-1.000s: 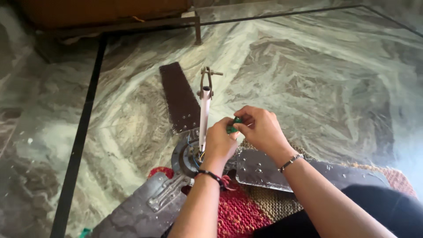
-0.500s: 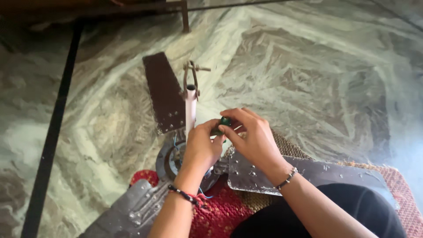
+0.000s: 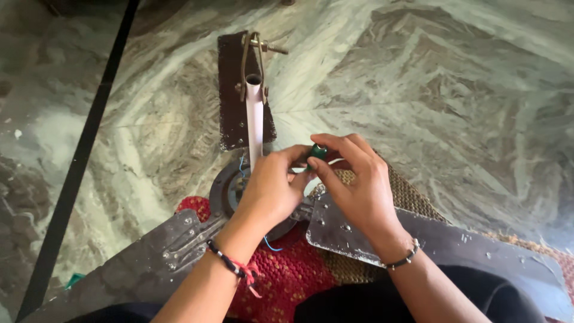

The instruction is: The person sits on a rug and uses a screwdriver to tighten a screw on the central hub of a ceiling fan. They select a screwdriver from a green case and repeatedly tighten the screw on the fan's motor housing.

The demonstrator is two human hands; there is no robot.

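green part (image 3: 317, 152) mostly hidden by fingers | motor hub (image 3: 230, 190) half covered | blades cut off

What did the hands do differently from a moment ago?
Not much. The camera view slid, so the fan parts sit higher in the picture. The left hand has closed in on the right hand, and both now pinch the small green part beside the white rod. The right hand's grip on it stayed. The fan blades kept their places.

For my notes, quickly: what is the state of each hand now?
Left hand: closed, fingers meeting the small green part.
Right hand: closed, pinching the small green part.
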